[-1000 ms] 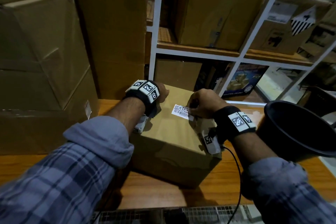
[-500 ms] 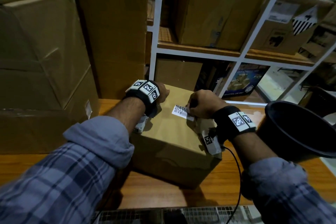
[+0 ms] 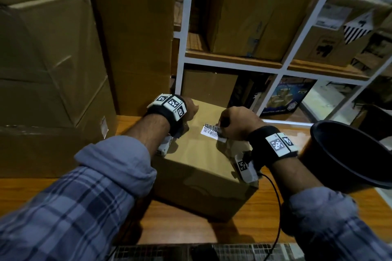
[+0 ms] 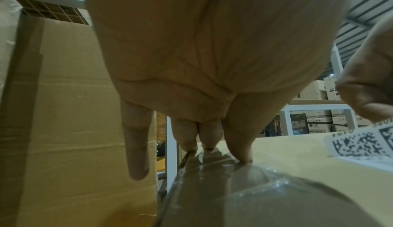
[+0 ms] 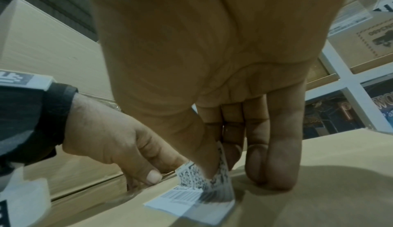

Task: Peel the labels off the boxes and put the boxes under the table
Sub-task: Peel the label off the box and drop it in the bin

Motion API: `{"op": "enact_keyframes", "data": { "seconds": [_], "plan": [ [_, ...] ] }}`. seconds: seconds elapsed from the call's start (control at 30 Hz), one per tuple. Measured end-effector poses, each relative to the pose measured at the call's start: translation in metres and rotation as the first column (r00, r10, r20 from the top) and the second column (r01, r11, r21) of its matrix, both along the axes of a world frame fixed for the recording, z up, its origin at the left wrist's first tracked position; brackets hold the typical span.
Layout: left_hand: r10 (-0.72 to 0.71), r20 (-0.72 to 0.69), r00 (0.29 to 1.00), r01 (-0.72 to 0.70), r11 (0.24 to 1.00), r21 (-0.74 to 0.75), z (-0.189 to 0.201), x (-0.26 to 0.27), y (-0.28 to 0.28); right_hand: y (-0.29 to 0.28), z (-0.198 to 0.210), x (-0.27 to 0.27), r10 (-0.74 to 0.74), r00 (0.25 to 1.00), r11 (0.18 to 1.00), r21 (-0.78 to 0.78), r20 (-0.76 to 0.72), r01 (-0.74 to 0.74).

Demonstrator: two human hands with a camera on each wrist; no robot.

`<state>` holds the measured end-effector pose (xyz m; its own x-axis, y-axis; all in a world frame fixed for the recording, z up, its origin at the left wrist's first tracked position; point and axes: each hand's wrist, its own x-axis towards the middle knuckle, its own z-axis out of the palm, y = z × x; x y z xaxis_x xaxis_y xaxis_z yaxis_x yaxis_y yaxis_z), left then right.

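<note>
A brown cardboard box [image 3: 201, 167] stands on the wooden table [image 3: 265, 224]. A white barcode label [image 3: 209, 131] is stuck on its top. My right hand [image 3: 237, 123] pinches the label's [image 5: 191, 197] right end between thumb and index finger [image 5: 212, 168], and that end curls up off the cardboard. The other fingers rest on the box top [image 5: 319, 188]. My left hand [image 3: 191, 108] is at the far left edge of the box, fingertips [image 4: 208, 143] pressing down on the taped top [image 4: 276, 180]. The little finger hangs past the edge.
A black bin [image 3: 350, 154] stands close by my right forearm. Large cartons [image 3: 46, 65] are stacked on the table's left side. A white shelf rack [image 3: 282, 65] full of boxes rises right behind the table. A wire grid [image 3: 212, 252] lies below the table's front edge.
Hardly anything: my right hand's fingers have shifted slightly on the label's right end. The left hand and the box have stayed put.
</note>
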<state>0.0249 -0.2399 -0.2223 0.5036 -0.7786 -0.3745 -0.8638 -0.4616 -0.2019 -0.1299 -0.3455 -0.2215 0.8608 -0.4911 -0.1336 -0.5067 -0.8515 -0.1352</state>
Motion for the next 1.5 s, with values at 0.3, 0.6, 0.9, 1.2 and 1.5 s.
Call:
{"op": "enact_keyframes", "data": {
  "seconds": [0.3, 0.6, 0.9, 1.2, 1.5],
  "plan": [
    [0.005, 0.015, 1.0, -0.005, 1.0, 0.024, 0.0003, -0.0015, -0.0009, 0.0009, 0.0026, -0.0012, 0.009, 1.0, 1.0, -0.012, -0.014, -0.009],
    [-0.003, 0.017, 1.0, 0.002, 0.999, 0.034, -0.0021, -0.0004, -0.0029, 0.0018, 0.0028, -0.0016, -0.002, 1.0, 1.0, 0.007, -0.011, 0.002],
    [0.002, 0.021, 1.0, -0.003, 0.998, 0.059, -0.0034, 0.0031, -0.0058, 0.0024, 0.0047, -0.0056, 0.004, 1.0, 1.0, 0.012, 0.011, -0.004],
    [0.002, 0.035, 0.999, -0.005, 0.997, 0.072, -0.002, 0.0007, -0.0062, 0.0011, 0.0039, -0.0052, 0.0, 1.0, 0.999, 0.043, 0.022, -0.001],
    [0.006, 0.035, 0.999, -0.008, 0.999, 0.051, -0.0057, 0.002, -0.0047, -0.0018, 0.0028, -0.0079, -0.012, 0.999, 0.998, 0.063, 0.042, 0.009]
  ]
}}
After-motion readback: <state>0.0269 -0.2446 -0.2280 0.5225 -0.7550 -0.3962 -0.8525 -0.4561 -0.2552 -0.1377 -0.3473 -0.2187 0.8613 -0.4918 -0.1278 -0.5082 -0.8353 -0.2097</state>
